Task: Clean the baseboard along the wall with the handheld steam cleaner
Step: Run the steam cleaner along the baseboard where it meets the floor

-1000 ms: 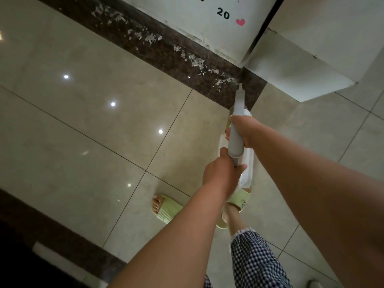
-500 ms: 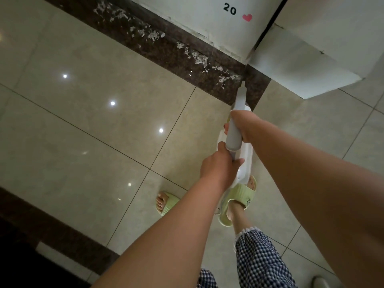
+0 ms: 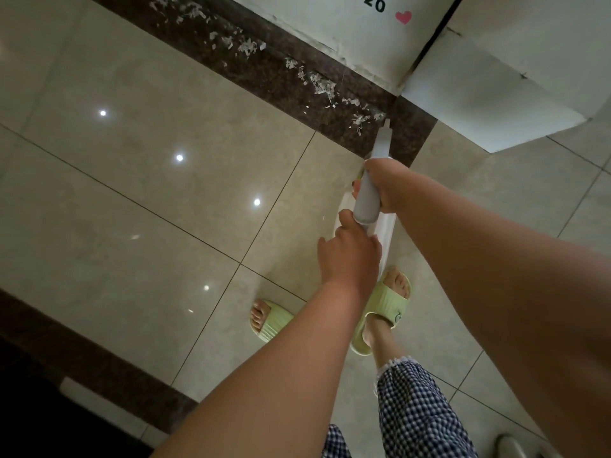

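The handheld steam cleaner point(image 3: 367, 200) sits right of the frame's centre, held above the floor with its narrow white nozzle point(image 3: 382, 140) pointing toward the upper right, its tip over the dark speckled strip point(image 3: 271, 74) at the foot of the wall. White flakes of debris point(image 3: 322, 84) lie scattered along that strip, the nearest cluster just left of the nozzle tip. The right hand point(image 3: 388, 185) is wrapped around the grey barrel near its front, fingers curled under it. The left hand point(image 3: 350, 256) grips the cleaner's rear end just below, thumb up against the barrel's back end; the white body shows between the two hands. Beyond the strip, in the upper right, stands a white wall panel point(image 3: 330, 21) bearing the number 20 and a pink heart point(image 3: 403, 17). Beige glossy floor tiles point(image 3: 132, 193) fill the left and centre, spotted with light reflections. Below the hands, two feet in pale green slippers point(image 3: 383, 312) stand on the tiles, with checked trousers point(image 3: 413, 411) at the lower edge.
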Available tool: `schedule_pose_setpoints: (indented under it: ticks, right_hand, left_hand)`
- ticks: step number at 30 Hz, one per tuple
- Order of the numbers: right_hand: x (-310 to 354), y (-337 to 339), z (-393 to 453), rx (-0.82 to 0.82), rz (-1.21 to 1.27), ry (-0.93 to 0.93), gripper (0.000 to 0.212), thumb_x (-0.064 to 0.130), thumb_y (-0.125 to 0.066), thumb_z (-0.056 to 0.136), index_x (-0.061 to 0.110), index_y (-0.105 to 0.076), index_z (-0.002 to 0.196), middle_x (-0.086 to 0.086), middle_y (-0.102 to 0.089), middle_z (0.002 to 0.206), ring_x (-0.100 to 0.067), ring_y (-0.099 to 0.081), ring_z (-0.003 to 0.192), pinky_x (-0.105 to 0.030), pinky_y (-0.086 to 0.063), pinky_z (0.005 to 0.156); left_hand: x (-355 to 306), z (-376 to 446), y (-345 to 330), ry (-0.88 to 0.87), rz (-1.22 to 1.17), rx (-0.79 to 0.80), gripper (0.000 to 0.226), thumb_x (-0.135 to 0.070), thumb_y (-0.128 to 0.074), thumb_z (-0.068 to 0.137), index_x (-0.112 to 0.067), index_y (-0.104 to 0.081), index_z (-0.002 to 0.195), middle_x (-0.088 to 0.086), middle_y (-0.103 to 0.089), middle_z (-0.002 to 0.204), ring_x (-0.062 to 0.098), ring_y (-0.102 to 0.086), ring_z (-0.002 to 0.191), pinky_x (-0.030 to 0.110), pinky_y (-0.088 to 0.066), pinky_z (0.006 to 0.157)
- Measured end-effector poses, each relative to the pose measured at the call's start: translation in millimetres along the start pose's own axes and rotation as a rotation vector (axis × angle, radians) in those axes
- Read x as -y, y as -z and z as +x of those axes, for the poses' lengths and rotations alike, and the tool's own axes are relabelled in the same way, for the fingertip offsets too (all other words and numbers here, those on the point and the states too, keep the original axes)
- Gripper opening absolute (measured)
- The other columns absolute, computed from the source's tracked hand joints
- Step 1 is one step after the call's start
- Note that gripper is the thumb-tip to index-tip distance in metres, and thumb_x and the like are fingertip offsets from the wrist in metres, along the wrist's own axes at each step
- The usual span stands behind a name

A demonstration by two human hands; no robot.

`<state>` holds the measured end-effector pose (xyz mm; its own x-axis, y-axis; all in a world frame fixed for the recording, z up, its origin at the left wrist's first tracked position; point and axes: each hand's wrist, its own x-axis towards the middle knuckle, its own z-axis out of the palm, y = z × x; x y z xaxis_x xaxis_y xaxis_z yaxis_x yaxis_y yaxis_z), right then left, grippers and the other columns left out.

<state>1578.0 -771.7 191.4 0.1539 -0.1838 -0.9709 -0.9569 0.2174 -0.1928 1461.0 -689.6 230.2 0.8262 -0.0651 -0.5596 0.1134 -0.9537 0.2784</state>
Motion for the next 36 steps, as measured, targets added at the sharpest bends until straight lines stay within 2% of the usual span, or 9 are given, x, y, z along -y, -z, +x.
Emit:
schedule_pose_setpoints:
  ticks: [3,8,13,17,21,23,26,29,36]
  right_hand:
    - [-7,2,-6,0.064,0.037,0.009,0.023,0.028,-0.054,0.097,0.009,-0.047,0.086,-0.005,-0.052,0.074,-0.012,-0.052,0.06,-0.024,-0.048,0.058]
    - [0,-5,-6,0.019,0.004,0.017,0.018,0.025,-0.053,0.097,0.008,-0.046,0.093,-0.005,-0.053,0.075,-0.014,-0.052,0.064,-0.027,-0.05,0.081]
    - [3,-8,-11,0.128,0.013,0.051,0.029,0.02,-0.044,0.102,0.009,-0.043,0.076,-0.004,-0.047,0.072,-0.011,-0.046,0.061,-0.022,-0.043,0.062]
    - [8,-16,-7,0.03,0.0,0.016,0.022,0.028,-0.053,0.098,0.008,-0.049,0.088,-0.004,-0.058,0.074,-0.013,-0.054,0.062,-0.027,-0.05,0.071]
    - [3,-24,-9,0.02,0.009,0.02,0.021,0.029,-0.052,0.098,0.008,-0.05,0.102,-0.005,-0.059,0.076,-0.013,-0.055,0.064,-0.029,-0.051,0.081]
    - [-2,-29,-11,0.028,0.018,0.012,0.021,0.028,-0.052,0.098,0.007,-0.05,0.1,-0.005,-0.058,0.076,-0.013,-0.055,0.064,-0.029,-0.051,0.078]
    - [-12,-38,-14,0.02,0.037,-0.005,0.028,0.029,-0.054,0.097,0.007,-0.05,0.115,-0.006,-0.061,0.076,-0.014,-0.058,0.063,-0.029,-0.053,0.069]
    - [-19,-45,-18,0.02,0.051,-0.021,0.03,0.028,-0.054,0.097,0.007,-0.049,0.119,-0.009,-0.063,0.078,-0.015,-0.06,0.063,-0.03,-0.055,0.063]
    - [-21,-57,-18,0.072,0.238,-0.012,0.036,0.027,-0.049,0.1,0.011,-0.04,0.131,-0.016,-0.066,0.102,-0.022,-0.069,0.071,-0.032,-0.058,0.051]
  left_hand:
    - [2,-4,-1,0.023,-0.036,0.014,0.046,-0.038,-0.038,0.101,-0.004,-0.027,0.13,0.007,-0.065,0.107,0.026,-0.068,0.092,0.034,-0.047,0.074]
    - [4,2,0,0.041,-0.06,0.032,0.046,-0.04,-0.04,0.101,-0.005,-0.028,0.128,0.007,-0.065,0.108,0.026,-0.068,0.093,0.033,-0.042,0.066]
    - [9,8,2,0.032,-0.007,0.001,0.047,-0.041,-0.038,0.102,-0.004,-0.03,0.13,0.006,-0.065,0.111,0.026,-0.067,0.095,0.035,-0.041,0.075]
    - [15,9,1,0.051,-0.038,-0.013,0.044,-0.039,-0.041,0.101,-0.005,-0.032,0.128,0.006,-0.064,0.114,0.026,-0.066,0.098,0.037,-0.04,0.085]
    - [27,6,2,0.02,0.064,-0.015,0.05,-0.029,-0.054,0.096,-0.005,-0.028,0.131,0.002,-0.063,0.112,0.023,-0.065,0.097,0.034,-0.037,0.083]
    - [35,1,2,0.013,0.091,-0.015,0.048,-0.025,-0.054,0.096,-0.005,-0.027,0.131,0.001,-0.063,0.109,0.021,-0.065,0.094,0.034,-0.037,0.082]
    - [47,-6,3,0.001,0.097,0.003,0.047,-0.025,-0.054,0.095,-0.006,-0.028,0.129,0.0,-0.063,0.106,0.02,-0.066,0.092,0.035,-0.037,0.084]
    - [59,-10,5,-0.013,0.093,0.011,0.044,-0.024,-0.055,0.095,-0.007,-0.029,0.126,0.0,-0.062,0.105,0.018,-0.065,0.091,0.033,-0.036,0.081]
    - [83,-2,18,-0.167,0.286,-0.002,0.046,-0.022,-0.051,0.097,0.0,-0.028,0.131,0.005,-0.052,0.113,0.018,-0.059,0.094,0.033,-0.035,0.079]
